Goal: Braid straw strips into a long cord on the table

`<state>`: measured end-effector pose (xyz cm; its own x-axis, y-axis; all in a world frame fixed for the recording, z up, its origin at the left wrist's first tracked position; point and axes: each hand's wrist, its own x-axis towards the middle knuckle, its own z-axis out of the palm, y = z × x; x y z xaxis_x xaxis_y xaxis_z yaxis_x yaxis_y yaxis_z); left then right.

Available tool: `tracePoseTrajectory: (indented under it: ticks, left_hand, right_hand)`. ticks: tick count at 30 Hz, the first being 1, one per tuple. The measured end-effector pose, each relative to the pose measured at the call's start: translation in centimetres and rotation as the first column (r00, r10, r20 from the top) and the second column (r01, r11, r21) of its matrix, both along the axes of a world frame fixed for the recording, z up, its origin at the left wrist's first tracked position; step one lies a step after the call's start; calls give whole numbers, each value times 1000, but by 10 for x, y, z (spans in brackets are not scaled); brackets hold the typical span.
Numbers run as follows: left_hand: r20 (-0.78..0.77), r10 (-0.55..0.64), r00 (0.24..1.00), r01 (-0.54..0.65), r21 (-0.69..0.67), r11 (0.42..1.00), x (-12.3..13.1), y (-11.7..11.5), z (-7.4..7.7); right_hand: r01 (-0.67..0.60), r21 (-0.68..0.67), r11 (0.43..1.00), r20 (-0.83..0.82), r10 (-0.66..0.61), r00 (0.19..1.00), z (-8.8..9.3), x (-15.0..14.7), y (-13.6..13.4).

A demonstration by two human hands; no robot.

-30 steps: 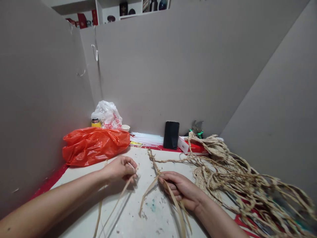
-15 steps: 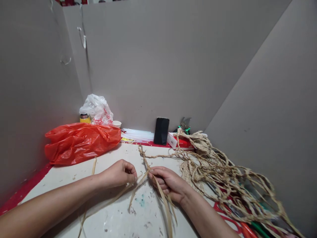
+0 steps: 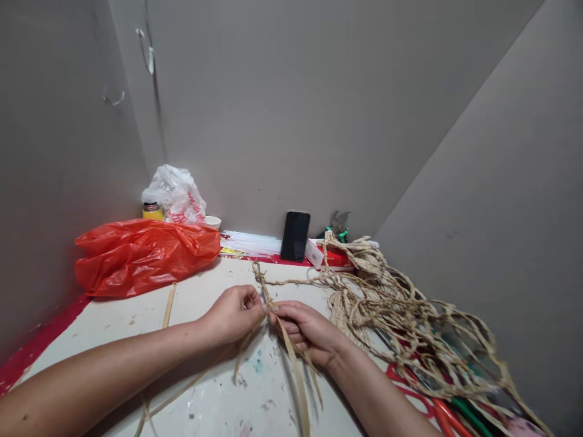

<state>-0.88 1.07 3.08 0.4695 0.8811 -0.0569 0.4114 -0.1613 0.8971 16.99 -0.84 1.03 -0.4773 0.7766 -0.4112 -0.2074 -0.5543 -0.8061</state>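
A short length of braided straw cord lies over the white tabletop, its loose flat strands fanning out at the near end. My right hand pinches the cord where the braid stops. From under its fingers a wide pale strand hangs toward me. My left hand is closed at the same spot, thumb and forefinger pinched on a strand, with the fingertips almost touching those of my right hand. Beneath my left forearm another loose straw strip lies on the table.
A tangled heap of braided cord covers the right side, over red-handled tools. Along the back stand a red plastic bag, a white bag, a yellow jar, a paper cup, a phone and pruning shears. Grey panels enclose the table.
My left hand has moved right, up to the end of the braid beside my right hand. My right hand keeps its pinch. The view has shifted slightly.
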Motion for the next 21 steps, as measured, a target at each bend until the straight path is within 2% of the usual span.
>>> tracePoseTrajectory:
  ticks: [5,10,16,21]
  left_hand:
    - [84,-23,996,46,-279,959,11,4,-4]
    - [106,-50,993,80,-308,948,15,3,-3]
    - [41,14,999,1,-346,938,18,-1,0]
    - [109,2,994,51,-480,876,17,0,2]
  right_hand:
    - [15,17,1000,55,-16,998,0,-4,-2]
    - [14,20,1000,59,-16,998,-2,-6,-2]
    - [28,67,997,81,-33,996,-8,-8,-2]
    - [23,130,991,179,-46,983,-8,-12,-3]
